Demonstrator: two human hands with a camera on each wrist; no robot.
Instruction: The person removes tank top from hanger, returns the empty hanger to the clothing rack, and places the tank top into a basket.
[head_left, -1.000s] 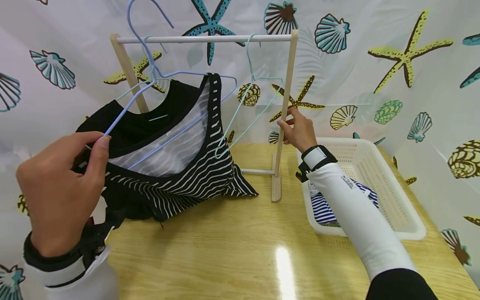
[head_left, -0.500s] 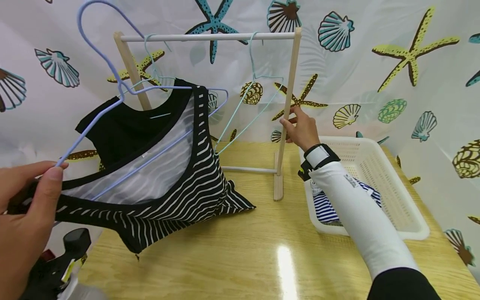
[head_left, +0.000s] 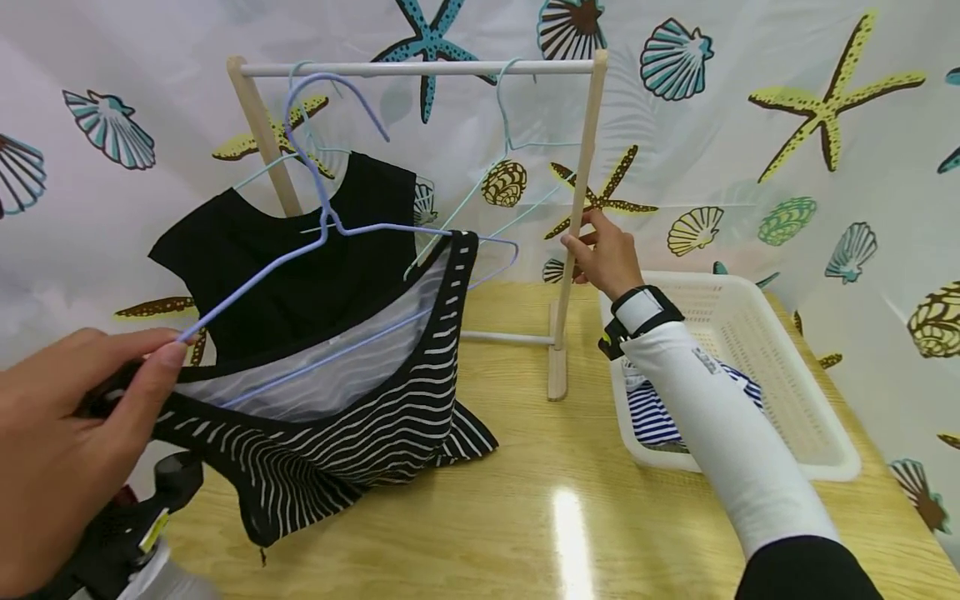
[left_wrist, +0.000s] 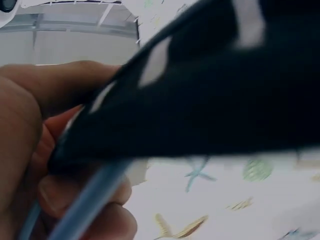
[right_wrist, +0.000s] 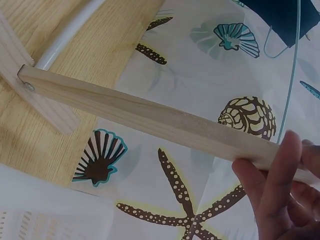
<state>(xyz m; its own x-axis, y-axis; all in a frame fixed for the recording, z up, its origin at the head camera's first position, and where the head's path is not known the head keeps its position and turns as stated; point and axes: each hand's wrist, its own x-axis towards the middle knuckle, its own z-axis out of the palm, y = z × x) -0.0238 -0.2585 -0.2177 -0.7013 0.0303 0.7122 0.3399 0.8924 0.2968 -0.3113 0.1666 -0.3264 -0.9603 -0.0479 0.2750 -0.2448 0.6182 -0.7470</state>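
My left hand point(head_left: 78, 433) pinches the left end of a blue clothes hanger point(head_left: 266, 271) between thumb and fingers, along with the edge of a black-and-white striped top point(head_left: 397, 367). The hanger runs inside the top's wide neck opening, and its hook stands up before the rack, below the rail. In the left wrist view the dark fabric point(left_wrist: 215, 100) covers part of the fingers. My right hand point(head_left: 606, 254) holds the right wooden post point(head_left: 588, 158) of the small clothes rack; in the right wrist view the fingers wrap the post point(right_wrist: 150, 112).
On the rack's rail point(head_left: 442, 68) hang a black top point(head_left: 281, 275) at the left and a bare mint-green hanger point(head_left: 504, 117) at the right. A white basket point(head_left: 817, 417) with blue-striped clothing point(head_left: 651, 417) stands right of the rack. A patterned curtain point(head_left: 712, 150) hangs behind.
My left hand swung left and down with the hanger and striped top, then came back somewhat right. The hook has dropped below the rail. The right hand stays on the post.
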